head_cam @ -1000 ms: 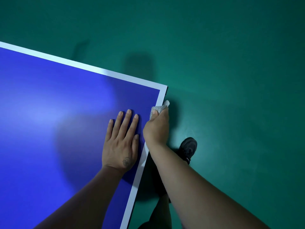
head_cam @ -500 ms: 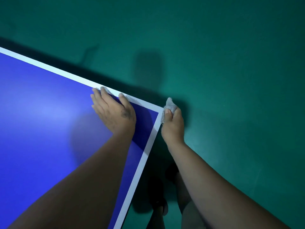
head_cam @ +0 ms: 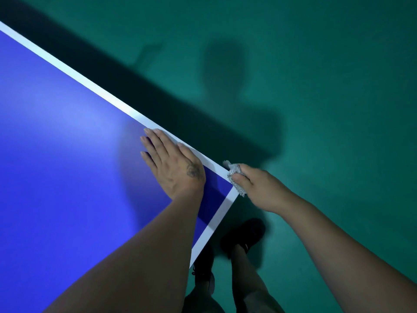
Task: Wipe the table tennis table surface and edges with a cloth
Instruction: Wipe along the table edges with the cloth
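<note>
Having rounded the corner, cloth [head_cam: 235,179].

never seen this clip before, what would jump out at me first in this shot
The bright blue table top with its white border fills the left half of the view against the dark green floor. At its near corner, the right hand grips a grey cloth against the table's edge, while the left hand rests flat on the blue surface just beside it. Below the corner, a black shoe stands on the floor.
</note>
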The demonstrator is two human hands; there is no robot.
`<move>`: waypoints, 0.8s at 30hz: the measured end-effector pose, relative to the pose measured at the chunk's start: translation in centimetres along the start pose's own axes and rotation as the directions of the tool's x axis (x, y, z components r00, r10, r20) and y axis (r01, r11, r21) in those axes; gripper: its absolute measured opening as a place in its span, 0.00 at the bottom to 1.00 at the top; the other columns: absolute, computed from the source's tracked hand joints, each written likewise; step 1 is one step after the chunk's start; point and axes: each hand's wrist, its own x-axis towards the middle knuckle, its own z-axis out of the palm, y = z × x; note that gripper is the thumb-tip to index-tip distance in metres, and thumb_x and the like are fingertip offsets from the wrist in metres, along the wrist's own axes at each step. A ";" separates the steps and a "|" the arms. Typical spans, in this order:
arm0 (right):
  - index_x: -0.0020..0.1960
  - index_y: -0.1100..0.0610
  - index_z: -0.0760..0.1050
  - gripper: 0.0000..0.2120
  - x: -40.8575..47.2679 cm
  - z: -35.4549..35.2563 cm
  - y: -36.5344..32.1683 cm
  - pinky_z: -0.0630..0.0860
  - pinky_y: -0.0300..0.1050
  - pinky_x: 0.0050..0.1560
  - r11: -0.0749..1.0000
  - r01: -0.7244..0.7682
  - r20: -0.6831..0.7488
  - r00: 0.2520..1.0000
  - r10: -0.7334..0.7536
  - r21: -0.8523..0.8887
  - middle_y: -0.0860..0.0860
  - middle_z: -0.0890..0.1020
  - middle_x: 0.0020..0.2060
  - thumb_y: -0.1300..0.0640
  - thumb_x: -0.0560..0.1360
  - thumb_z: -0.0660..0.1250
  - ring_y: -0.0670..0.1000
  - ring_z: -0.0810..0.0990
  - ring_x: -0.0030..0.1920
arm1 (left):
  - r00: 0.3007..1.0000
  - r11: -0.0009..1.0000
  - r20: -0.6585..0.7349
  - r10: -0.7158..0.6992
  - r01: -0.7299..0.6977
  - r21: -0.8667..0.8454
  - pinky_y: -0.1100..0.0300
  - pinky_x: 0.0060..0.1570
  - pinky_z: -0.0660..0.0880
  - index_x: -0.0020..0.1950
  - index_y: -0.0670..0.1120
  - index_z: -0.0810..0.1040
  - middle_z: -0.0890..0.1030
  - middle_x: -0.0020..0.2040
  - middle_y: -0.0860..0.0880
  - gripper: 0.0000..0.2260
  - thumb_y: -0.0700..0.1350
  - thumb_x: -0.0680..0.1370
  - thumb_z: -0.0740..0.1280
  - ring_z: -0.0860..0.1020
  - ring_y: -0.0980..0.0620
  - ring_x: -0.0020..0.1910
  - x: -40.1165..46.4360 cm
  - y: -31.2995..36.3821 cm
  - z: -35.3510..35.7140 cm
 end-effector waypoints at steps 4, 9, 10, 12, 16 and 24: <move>0.58 0.51 0.75 0.24 2.7 -0.3 -2.6 0.79 0.57 0.60 0.996 0.039 0.087 0.996 -0.032 -0.077 0.51 0.84 0.56 0.34 0.84 0.50 0.56 0.82 0.55 | 1.000 1.000 0.000 0.000 0.000 0.022 0.46 0.86 0.42 0.88 0.42 0.48 0.47 0.89 0.45 0.30 0.50 0.86 0.42 0.44 0.45 0.88 0.0 0.1 0.1; 0.47 0.50 0.70 0.17 6.8 -0.4 -7.5 0.68 0.50 0.46 0.981 0.116 0.153 0.984 -0.092 -0.156 0.50 0.79 0.44 0.43 0.88 0.51 0.55 0.77 0.47 | 1.000 1.000 0.024 -0.007 0.006 0.028 0.46 0.86 0.42 0.88 0.42 0.48 0.46 0.89 0.45 0.31 0.50 0.85 0.42 0.43 0.45 0.87 0.1 0.3 0.0; 0.47 0.50 0.69 0.17 7.2 -0.4 -7.9 0.67 0.49 0.45 0.980 0.125 0.162 0.982 -0.100 -0.153 0.49 0.78 0.44 0.44 0.89 0.51 0.55 0.76 0.47 | 1.000 1.000 0.024 -0.006 0.005 0.023 0.46 0.86 0.42 0.88 0.42 0.49 0.46 0.89 0.45 0.31 0.50 0.85 0.42 0.44 0.45 0.88 0.1 0.3 0.1; 0.53 0.52 0.72 0.16 7.1 -0.4 -7.8 0.68 0.50 0.47 0.978 0.135 0.179 0.978 -0.106 -0.158 0.52 0.80 0.47 0.44 0.89 0.51 0.57 0.77 0.49 | 1.000 1.000 0.009 -0.017 0.017 0.013 0.47 0.86 0.42 0.88 0.41 0.49 0.47 0.89 0.44 0.30 0.49 0.86 0.45 0.44 0.46 0.88 0.0 0.4 0.1; 0.84 0.47 0.60 0.24 5.0 -1.0 -5.5 0.72 0.47 0.59 0.969 0.186 0.236 0.961 -0.146 -0.160 0.56 0.79 0.69 0.46 0.89 0.52 0.58 0.78 0.65 | 0.991 0.991 -0.036 -0.132 0.132 0.015 0.46 0.86 0.42 0.87 0.38 0.52 0.49 0.88 0.41 0.30 0.48 0.85 0.46 0.47 0.44 0.88 -0.3 0.6 -0.3; 0.86 0.41 0.53 0.26 3.5 -1.8 -2.2 0.68 0.41 0.71 0.970 0.208 0.252 0.953 -0.172 -0.126 0.46 0.69 0.80 0.46 0.89 0.54 0.48 0.72 0.75 | 0.988 0.987 -0.026 -0.150 0.151 0.051 0.44 0.86 0.45 0.87 0.38 0.52 0.49 0.88 0.40 0.31 0.49 0.85 0.45 0.47 0.43 0.87 -0.1 0.5 -0.1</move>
